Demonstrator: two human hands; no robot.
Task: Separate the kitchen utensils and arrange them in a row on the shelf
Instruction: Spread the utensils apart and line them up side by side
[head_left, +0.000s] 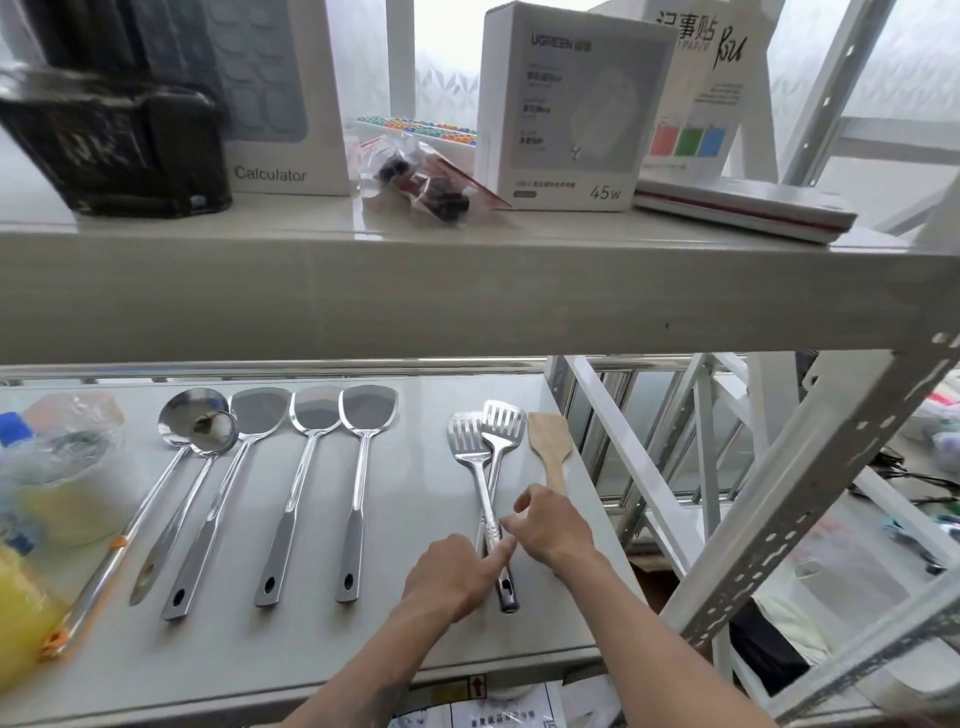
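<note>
On the lower shelf (415, 639) lie two ladles (192, 421) at the left, their bowls overlapping. To their right, three solid steel spatulas (314, 415) lie side by side. Two slotted spatulas (498, 423) lie crossed, one over the other. A wooden spatula (549, 441) is just to their right. My left hand (452, 577) has its fingers curled and its index finger laid across the crossed handles. My right hand (553, 525) pinches those handles just above it. It also hides the wooden spatula's handle end.
Plastic-wrapped items and a yellow object (21, 618) crowd the shelf's left end. The upper shelf (467, 291) overhangs, carrying boxes (566, 104), a black holder (114, 140) and a bag of clips (426, 182). White rack uprights (810, 493) stand to the right.
</note>
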